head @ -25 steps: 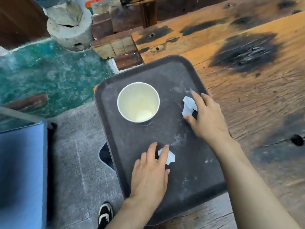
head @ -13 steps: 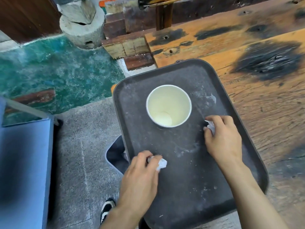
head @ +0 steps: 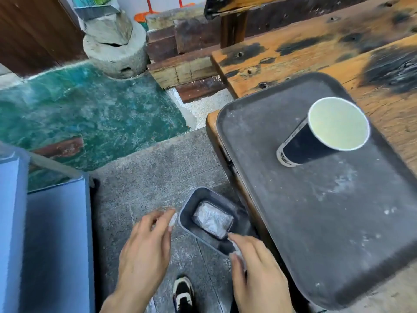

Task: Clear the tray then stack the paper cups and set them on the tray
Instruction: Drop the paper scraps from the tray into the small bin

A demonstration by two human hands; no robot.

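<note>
Both my hands hover at the small grey bin [head: 204,213] on the floor beside the bench [head: 383,102], each pinching a crumpled scrap of white paper. My left hand [head: 144,251] grasps its scrap [head: 172,220] between thumb and forefinger, just outside the bin's near-left rim; the fingers of my right hand [head: 257,276] are clenched around a second scrap [head: 237,249] at the bin's near corner. Neither scrap is dropped yet. The tray [head: 316,222], up and to the right of my right hand, now shows no litter, only pale smears and one paper cup [head: 325,132] standing upright, well apart from my fingers. By my reckoning the clearing is nearly finished; stacking is untouched, and no second cup is in sight.
</note>
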